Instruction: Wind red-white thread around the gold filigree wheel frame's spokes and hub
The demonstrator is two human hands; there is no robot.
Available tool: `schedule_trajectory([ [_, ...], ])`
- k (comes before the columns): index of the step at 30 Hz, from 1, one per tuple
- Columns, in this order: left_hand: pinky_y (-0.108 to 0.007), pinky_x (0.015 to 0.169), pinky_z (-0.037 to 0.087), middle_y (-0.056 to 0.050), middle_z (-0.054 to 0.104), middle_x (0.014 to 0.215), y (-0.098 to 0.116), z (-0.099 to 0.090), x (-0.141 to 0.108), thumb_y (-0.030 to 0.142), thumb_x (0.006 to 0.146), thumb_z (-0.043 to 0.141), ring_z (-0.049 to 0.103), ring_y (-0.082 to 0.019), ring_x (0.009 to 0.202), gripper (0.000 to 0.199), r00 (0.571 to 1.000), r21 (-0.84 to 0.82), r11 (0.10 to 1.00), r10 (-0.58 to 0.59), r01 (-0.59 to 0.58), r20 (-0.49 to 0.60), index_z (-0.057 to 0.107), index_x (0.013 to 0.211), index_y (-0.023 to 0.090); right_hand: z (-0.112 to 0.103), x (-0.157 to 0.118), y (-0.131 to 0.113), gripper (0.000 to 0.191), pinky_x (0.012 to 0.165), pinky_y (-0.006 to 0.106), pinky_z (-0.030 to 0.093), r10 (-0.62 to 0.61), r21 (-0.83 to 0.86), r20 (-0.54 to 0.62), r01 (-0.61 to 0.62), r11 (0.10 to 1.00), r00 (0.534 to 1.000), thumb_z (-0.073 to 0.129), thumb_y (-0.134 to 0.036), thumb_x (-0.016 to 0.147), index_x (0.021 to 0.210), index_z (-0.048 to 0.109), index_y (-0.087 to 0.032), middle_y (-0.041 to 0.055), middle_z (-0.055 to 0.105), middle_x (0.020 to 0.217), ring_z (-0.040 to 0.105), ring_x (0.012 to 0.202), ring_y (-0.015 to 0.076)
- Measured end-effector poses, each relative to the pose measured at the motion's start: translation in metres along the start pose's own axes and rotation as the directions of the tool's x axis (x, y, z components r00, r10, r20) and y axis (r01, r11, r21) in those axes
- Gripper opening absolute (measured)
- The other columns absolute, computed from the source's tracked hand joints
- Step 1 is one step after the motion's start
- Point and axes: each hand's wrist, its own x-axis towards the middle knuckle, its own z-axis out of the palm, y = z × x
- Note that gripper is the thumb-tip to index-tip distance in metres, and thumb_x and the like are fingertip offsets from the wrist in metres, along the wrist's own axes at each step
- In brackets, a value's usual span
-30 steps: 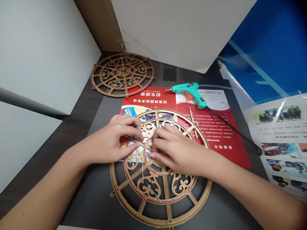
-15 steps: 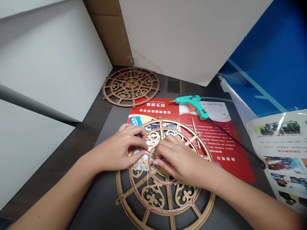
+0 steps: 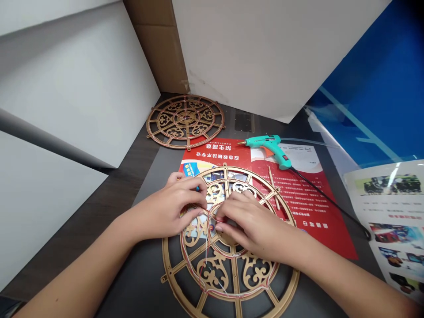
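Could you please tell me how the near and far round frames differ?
The near frame has the left hand and right hand over it; the far frame lies apart from both. The near frame fills more of the picture; the far frame less. The near frame looks lighter gold, the far frame browner. Both are round and spoked, with wires along them.

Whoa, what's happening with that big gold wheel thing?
A person's left hand and right hand are working close together at thin red and white wires near the middle of a round gold frame. It partly overlaps a printed red sheet, where a teal glue gun rests. A similar wired frame lies farther back.
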Motion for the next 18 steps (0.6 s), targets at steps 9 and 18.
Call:
schedule_trajectory([
  [9, -0.045, 0.121, 0.04, -0.002, 0.078, 0.115, 0.0, 0.003, -0.003, 0.029, 0.106, 0.064, 0.072, -0.023, 0.119, 0.02, 1.0, 0.002, 1.0, -0.008, 0.008, -0.013, 0.083, 0.1, 0.028, 0.003, 0.0, 0.002, 0.023, 0.092, 0.037, 0.042, 0.005, -0.009, -0.022, -0.005, 1.0, 1.0, 0.058, -0.032, 0.122, 0.103, 0.066, -0.022, 0.0058, 0.075, 0.102, 0.062, 0.098, 0.0226],
  [18, -0.059, 0.122, 0.058, -0.016, 0.076, 0.141, -0.089, -0.07, 0.042, 0.039, 0.094, 0.069, 0.071, -0.038, 0.134, 0.045, 0.588, -0.162, 0.843, -0.482, 0.512, -0.65, 0.077, 0.134, 0.021, 0.008, -0.004, 0.006, 0.021, 0.092, 0.038, 0.043, -0.059, 0.0, -0.084, 0.059, 0.998, 0.995, 0.057, -0.03, 0.122, 0.106, 0.068, -0.022, 0.0039, 0.078, 0.102, 0.064, 0.095, 0.0209],
])
